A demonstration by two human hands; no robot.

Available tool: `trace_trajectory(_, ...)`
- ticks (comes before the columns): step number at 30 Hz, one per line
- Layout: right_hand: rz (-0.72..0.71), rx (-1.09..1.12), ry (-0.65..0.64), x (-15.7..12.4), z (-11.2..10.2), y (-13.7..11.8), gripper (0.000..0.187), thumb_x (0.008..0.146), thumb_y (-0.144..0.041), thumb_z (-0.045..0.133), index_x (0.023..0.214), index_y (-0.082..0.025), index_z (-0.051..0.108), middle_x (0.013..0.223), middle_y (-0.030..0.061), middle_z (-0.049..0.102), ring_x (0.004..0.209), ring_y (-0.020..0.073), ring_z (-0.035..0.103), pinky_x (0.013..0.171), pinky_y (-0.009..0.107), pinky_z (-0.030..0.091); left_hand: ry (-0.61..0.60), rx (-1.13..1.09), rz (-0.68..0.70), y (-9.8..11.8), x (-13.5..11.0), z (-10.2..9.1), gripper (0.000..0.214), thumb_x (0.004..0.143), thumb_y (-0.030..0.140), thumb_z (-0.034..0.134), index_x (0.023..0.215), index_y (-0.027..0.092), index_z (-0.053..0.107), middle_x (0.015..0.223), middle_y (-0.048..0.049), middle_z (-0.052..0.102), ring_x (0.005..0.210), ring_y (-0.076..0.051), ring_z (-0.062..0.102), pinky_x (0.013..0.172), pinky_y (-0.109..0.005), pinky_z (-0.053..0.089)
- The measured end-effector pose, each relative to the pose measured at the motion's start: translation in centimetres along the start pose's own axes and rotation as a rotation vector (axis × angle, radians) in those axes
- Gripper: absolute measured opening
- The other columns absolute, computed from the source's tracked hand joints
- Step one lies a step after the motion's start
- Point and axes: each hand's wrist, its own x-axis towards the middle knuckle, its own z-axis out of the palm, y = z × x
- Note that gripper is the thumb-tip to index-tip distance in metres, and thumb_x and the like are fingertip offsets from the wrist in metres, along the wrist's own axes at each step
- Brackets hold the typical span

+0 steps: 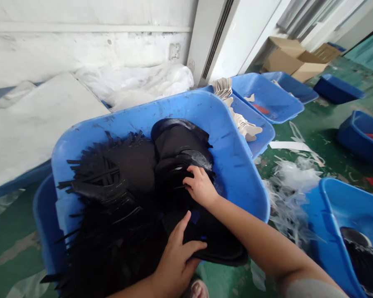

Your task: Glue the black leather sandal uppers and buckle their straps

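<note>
A large blue tub [245, 165] in front of me holds heaps of flat black pieces [136, 161], some with fringed, strip-like edges. Stacked black pieces [183, 138] with rounded, partly shiny edges lie in its right half. My right hand [201, 186] reaches onto this stack, its fingers bent and apart at the pieces' edges; no firm grip shows. Nearer to me, my left hand [182, 252] has thumb and fingers spread against a dark black piece [226, 248] by the tub's front. Small blue marks show between the hands. Dark material hides the fingertips' exact contact.
Blue tubs with pale cut pieces [245, 126] stand beyond on the right. Another blue tub [332, 215] with black items is at lower right. Clear plastic scraps [295, 178] litter the green floor. White plastic sheeting [143, 85] lies by the wall; an open cardboard box [286, 60] stands farther back.
</note>
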Motion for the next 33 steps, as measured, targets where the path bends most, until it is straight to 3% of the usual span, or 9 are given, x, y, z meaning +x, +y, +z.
trace_trajectory(5, -0.143, 0.039, -0.125, -0.4, -1.8, 0.4, 0.013, 0.077, -0.009, 0.055, 0.079, -0.017, 0.065, 0.09, 0.0091, 0.058, 0.082, 0.022, 0.049, 0.07, 0.035, 0.038, 0.048, 0.068, 0.0, 0.0, -0.2, -0.2, 0.037, 0.08, 0.007, 0.049, 0.105, 0.031, 0.06, 0.15, 0.0022, -0.003, 0.134, -0.032, 0.015, 0.098, -0.06, 0.031)
trace_trajectory(10, -0.327, 0.225, -0.395, -3.7, -6.8, 1.0, 0.018, 0.073, -0.005, 0.058, 0.083, -0.019, 0.064, 0.08, 0.0023, 0.06, 0.079, 0.0171, 0.053, 0.072, 0.032, 0.036, 0.141, 0.25, 0.004, 0.3, 0.8, -1.7, 0.03, 0.079, 0.008, 0.052, 0.097, 0.028, 0.065, 0.15, 0.0015, -0.014, 0.133, -0.039, 0.0, 0.096, -0.07, 0.018)
trace_trajectory(13, -0.203, 0.408, -0.663, -5.1, -9.2, 1.3, 0.019, 0.074, -0.007, 0.062, 0.087, -0.02, 0.062, 0.083, 0.0012, 0.062, 0.08, 0.0162, 0.056, 0.073, 0.029, 0.039, 0.128, 0.263, 0.07, 0.2, 2.2, -2.4, 0.02, 0.077, 0.015, 0.057, 0.092, 0.025, 0.067, 0.143, -0.0104, 0.02, 0.125, -0.038, 0.027, 0.092, -0.064, 0.031)
trace_trajectory(16, -0.11, 0.727, -0.865, -4.5, -9.4, 1.9, 0.022, 0.079, -0.02, 0.063, 0.1, -0.019, 0.055, 0.09, 0.0027, 0.064, 0.079, 0.0162, 0.06, 0.068, 0.026, 0.045, 0.006, 0.236, 0.114, 0.0, 3.2, -2.5, 0.02, 0.074, 0.015, 0.062, 0.092, 0.024, 0.066, 0.099, -0.0091, 0.057, 0.089, -0.026, 0.055, 0.076, -0.05, 0.047)
trace_trajectory(19, -0.028, 0.826, -0.533, -2.0, -7.4, 2.1, 0.022, 0.087, -0.023, 0.051, 0.108, -0.017, 0.047, 0.103, 0.0077, 0.062, 0.087, 0.0171, 0.061, 0.073, 0.03, 0.048, -0.074, 0.215, 0.185, 0.2, 3.3, -1.9, 0.024, 0.069, 0.007, 0.06, 0.09, 0.018, 0.065, 0.087, -0.0077, 0.06, 0.082, -0.022, 0.059, 0.071, -0.037, 0.051)
trace_trajectory(21, -0.051, 0.492, -0.208, -0.1, -5.4, 2.0, 0.035, 0.082, -0.016, 0.058, 0.115, -0.017, 0.046, 0.122, 0.0124, 0.053, 0.109, 0.0232, 0.051, 0.091, 0.04, 0.041, -0.099, 0.235, 0.227, 0.3, 2.9, -1.2, 0.026, 0.067, 0.004, 0.058, 0.09, 0.016, 0.064, 0.089, -0.009, 0.061, 0.082, -0.021, 0.061, 0.069, -0.03, 0.052)
trace_trajectory(25, -0.211, 0.017, -0.126, 1.9, -1.9, 1.7, 0.079, 0.065, -0.012, 0.075, 0.132, -0.015, 0.033, 0.14, 0.0172, 0.032, 0.127, 0.0321, 0.031, 0.101, 0.049, 0.031, -0.148, 0.363, 0.273, 0.4, 2.2, -0.3, 0.027, 0.071, 0.007, 0.051, 0.094, 0.019, 0.06, 0.093, -0.0067, 0.065, 0.076, -0.018, 0.063, 0.065, -0.027, 0.053)
trace_trajectory(31, -0.433, -0.088, 0.143, 1.0, -1.3, 2.0, 0.012, 0.085, -0.01, 0.049, 0.091, -0.013, 0.059, 0.126, 0.0163, 0.05, 0.12, 0.0271, 0.042, 0.097, 0.046, 0.037, -0.087, 0.302, 0.382, -0.4, 2.0, 0.2, 0.036, 0.077, 0.011, 0.043, 0.11, 0.023, 0.05, 0.1, -0.0073, 0.065, 0.079, -0.02, 0.064, 0.065, -0.031, 0.053)
trace_trajectory(33, -0.46, -0.091, 0.145, 0.9, -1.3, 1.9, 0.022, 0.088, -0.009, 0.039, 0.078, -0.013, 0.059, 0.126, 0.0176, 0.05, 0.12, 0.0269, 0.042, 0.093, 0.044, 0.041, -0.092, 0.224, 0.355, -0.5, 2.0, 0.2, 0.054, 0.073, 0.005, 0.042, 0.125, 0.02, 0.038, 0.097, -0.0081, 0.066, 0.079, -0.019, 0.064, 0.067, -0.032, 0.054)
